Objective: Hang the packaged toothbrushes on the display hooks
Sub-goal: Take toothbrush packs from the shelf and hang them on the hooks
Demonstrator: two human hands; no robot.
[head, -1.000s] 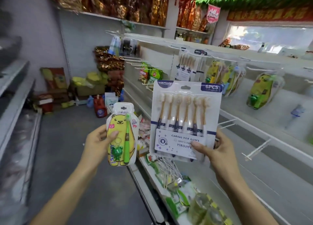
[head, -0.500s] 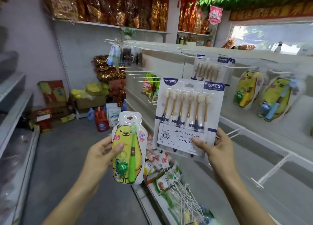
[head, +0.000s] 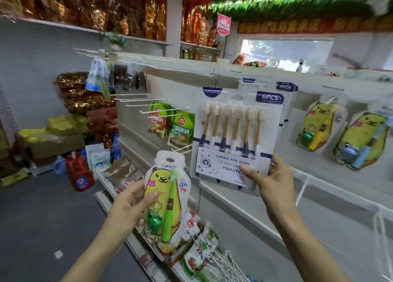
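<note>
Toothbrushes, six in one white card pack [head: 236, 135], held up by the right hand [head: 269, 180], thumb pinching its lower edge, before the white hook wall [head: 244, 199]. Left hand [head: 133, 201] grips one bear-shaped pack [head: 164, 199]. Two bear packs [head: 340, 133] hang rightward.

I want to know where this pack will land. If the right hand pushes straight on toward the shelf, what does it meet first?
Probably the hung 6-piece packs directly behind the 6-piece toothbrush pack held by the right hand; depth is unclear.
</note>
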